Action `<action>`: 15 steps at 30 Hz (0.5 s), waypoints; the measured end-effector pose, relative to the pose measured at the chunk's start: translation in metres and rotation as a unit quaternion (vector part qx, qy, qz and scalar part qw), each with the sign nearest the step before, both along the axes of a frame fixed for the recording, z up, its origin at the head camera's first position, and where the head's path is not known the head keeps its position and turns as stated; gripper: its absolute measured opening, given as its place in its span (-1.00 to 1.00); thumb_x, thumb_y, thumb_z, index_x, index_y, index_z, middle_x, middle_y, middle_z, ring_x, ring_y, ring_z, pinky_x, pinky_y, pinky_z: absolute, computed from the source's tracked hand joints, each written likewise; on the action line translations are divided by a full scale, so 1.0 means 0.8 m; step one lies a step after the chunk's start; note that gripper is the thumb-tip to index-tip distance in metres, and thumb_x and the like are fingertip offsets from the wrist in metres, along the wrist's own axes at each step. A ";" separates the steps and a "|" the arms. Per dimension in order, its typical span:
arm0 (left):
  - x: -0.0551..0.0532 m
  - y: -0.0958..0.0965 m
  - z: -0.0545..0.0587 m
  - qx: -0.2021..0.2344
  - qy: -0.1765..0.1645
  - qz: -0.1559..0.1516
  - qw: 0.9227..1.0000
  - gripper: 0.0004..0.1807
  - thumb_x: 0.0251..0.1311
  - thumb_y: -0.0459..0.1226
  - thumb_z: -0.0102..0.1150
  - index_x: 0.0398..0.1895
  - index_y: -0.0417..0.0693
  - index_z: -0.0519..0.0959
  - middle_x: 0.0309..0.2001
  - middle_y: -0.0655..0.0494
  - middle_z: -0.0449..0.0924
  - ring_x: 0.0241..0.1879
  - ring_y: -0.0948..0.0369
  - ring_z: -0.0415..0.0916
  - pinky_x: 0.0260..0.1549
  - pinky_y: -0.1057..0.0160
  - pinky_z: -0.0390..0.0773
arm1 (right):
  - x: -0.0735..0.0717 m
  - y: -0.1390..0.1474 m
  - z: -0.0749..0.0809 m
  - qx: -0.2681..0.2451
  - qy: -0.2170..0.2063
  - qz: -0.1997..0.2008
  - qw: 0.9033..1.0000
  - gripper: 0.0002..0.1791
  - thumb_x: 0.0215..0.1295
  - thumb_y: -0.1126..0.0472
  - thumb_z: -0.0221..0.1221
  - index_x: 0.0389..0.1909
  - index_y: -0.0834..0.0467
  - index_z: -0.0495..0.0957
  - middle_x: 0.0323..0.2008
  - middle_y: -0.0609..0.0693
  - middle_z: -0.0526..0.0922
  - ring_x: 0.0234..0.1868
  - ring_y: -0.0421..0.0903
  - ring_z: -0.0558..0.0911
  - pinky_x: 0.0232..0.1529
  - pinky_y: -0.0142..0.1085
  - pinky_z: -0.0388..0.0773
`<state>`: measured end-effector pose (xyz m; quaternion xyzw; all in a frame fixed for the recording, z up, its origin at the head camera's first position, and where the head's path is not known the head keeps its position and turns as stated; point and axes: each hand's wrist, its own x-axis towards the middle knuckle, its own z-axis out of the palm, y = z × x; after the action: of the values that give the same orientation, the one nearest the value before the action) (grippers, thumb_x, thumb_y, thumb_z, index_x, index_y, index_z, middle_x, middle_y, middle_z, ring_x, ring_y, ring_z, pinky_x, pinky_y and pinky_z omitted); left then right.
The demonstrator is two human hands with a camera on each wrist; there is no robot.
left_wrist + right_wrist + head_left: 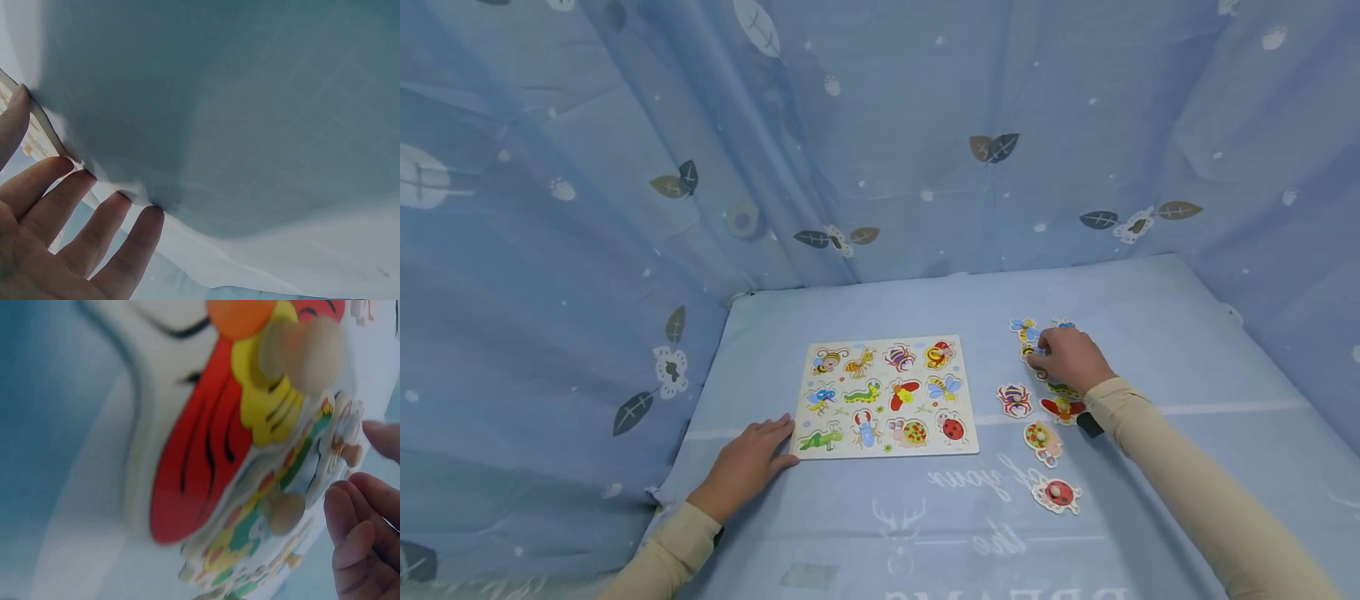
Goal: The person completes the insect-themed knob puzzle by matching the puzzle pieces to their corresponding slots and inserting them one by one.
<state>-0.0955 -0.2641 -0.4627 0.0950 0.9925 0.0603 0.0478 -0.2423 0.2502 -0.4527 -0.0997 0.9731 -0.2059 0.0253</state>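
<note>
The wooden insect puzzle board lies flat on the table, with insect pictures in rows. At its lower left corner my left hand rests, fingers extended; the left wrist view shows the thumb on the board's edge and the fingertips on the cloth. To the right, my right hand reaches over a cluster of loose insect pieces, thumb and fingers around a bee piece. In the right wrist view a gap shows between thumb and fingers, close by a small wooden knob.
Below the right hand lie a spider piece, a red-winged insect piece, a snail piece and a ladybug piece. A blue-winged piece sits farther back. Blue curtains hang behind the table.
</note>
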 end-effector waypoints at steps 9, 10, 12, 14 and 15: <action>0.002 0.001 0.001 0.004 -0.001 0.002 1.000 -0.30 0.22 -0.04 0.43 0.38 -0.15 0.53 0.40 -0.09 0.53 0.33 -0.16 0.51 0.24 -0.17 0.60 | -0.003 -0.004 -0.010 -0.011 0.018 0.000 1.000 -0.78 0.35 0.26 0.35 -0.46 0.25 0.59 -0.56 0.06 0.58 -0.53 -0.05 0.47 -0.48 -0.26 0.40; 0.003 0.001 0.002 0.004 0.000 0.002 1.000 -0.30 0.22 -0.04 0.44 0.38 -0.15 0.53 0.39 -0.09 0.53 0.33 -0.16 0.52 0.24 -0.17 0.60 | -0.004 -0.005 -0.011 -0.014 0.020 0.000 1.000 -0.78 0.35 0.26 0.35 -0.47 0.24 0.58 -0.57 0.05 0.56 -0.53 -0.05 0.46 -0.48 -0.26 0.38; 0.003 0.001 0.002 0.003 0.002 0.002 1.000 -0.30 0.22 -0.04 0.43 0.38 -0.15 0.54 0.39 -0.09 0.54 0.33 -0.15 0.52 0.24 -0.17 0.60 | -0.005 -0.005 -0.012 -0.019 0.021 -0.001 1.000 -0.77 0.33 0.26 0.35 -0.48 0.23 0.56 -0.57 0.06 0.55 -0.54 -0.05 0.45 -0.48 -0.26 0.36; 0.002 0.001 0.002 0.001 0.003 0.001 1.000 -0.30 0.23 -0.04 0.43 0.38 -0.15 0.54 0.39 -0.09 0.54 0.33 -0.15 0.52 0.24 -0.16 0.60 | -0.006 -0.005 -0.012 -0.020 0.022 -0.002 1.000 -0.77 0.32 0.25 0.36 -0.48 0.24 0.56 -0.55 0.07 0.56 -0.53 -0.04 0.46 -0.46 -0.25 0.36; 0.002 0.001 0.002 0.001 0.004 -0.001 1.000 -0.30 0.23 -0.04 0.43 0.38 -0.15 0.53 0.39 -0.09 0.54 0.33 -0.15 0.52 0.23 -0.16 0.61 | -0.006 -0.005 -0.012 -0.018 0.024 -0.003 1.000 -0.77 0.31 0.25 0.36 -0.47 0.24 0.56 -0.54 0.08 0.57 -0.52 -0.04 0.46 -0.45 -0.25 0.37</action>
<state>-0.0938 -0.2635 -0.4607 0.0959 0.9925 0.0614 0.0439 -0.2470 0.2461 -0.4624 -0.1021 0.9698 -0.2215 -0.0004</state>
